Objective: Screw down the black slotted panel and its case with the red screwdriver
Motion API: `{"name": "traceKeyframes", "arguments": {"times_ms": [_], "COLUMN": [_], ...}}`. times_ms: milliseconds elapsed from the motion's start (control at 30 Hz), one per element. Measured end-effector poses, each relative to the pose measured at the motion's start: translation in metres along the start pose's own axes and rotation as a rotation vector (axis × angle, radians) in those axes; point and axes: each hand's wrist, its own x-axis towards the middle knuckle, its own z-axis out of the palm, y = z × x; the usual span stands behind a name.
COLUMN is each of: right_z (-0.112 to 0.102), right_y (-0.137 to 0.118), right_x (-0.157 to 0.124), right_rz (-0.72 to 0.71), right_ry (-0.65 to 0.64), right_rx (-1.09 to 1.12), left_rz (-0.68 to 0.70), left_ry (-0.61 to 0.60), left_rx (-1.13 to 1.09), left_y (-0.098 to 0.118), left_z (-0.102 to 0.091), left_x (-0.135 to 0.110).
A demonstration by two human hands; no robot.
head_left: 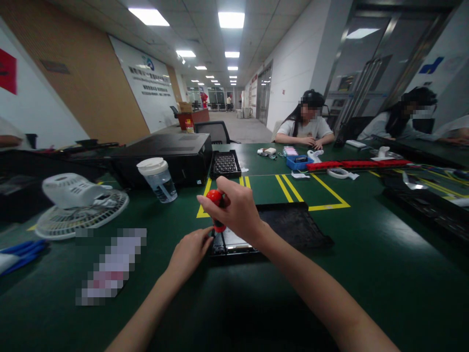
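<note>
My right hand (238,208) is wrapped round the handle of a red and black screwdriver (214,196), which stands upright, its lower end over the left part of an open black case (296,225). Inside that part lies a silver panel (236,242), partly hidden by my right hand. My left hand (191,249) is at the case's left edge, fingers drawn together close to the screwdriver's lower end. What those fingertips pinch, if anything, is hidden. The screwdriver's tip cannot be made out.
Left of my arms are a white fan (80,205), a lidded plastic cup (157,181) and blue gloves (22,254). A large black box (164,154) and a black tray (225,164) stand behind. Across the green table sit a blue bin (298,162) and a person (308,124).
</note>
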Motion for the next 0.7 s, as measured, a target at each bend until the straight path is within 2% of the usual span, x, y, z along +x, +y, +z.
{"name": "traceKeyframes", "arguments": {"times_ms": [433,600,700], "right_z": [0.0046,0.0057,0.0051], "right_y": [-0.0021,0.0017,0.0036], "right_x": [-0.0029,-0.0017,-0.0001], "right_rz": [0.039,0.090,0.148], "right_ry": [0.087,0.126,0.101], "right_rx": [-0.063,-0.034,0.035], "left_rz": [0.015,0.033,0.031], "left_ry": [0.003,0.009,0.005], "left_rx": [-0.014,-0.022,-0.023], "left_y": [-0.0009,-0.0055,-0.0078], "left_z": [0.0001,0.0036,0.0054], "left_x": [-0.0009,-0.0001,0.0012]}}
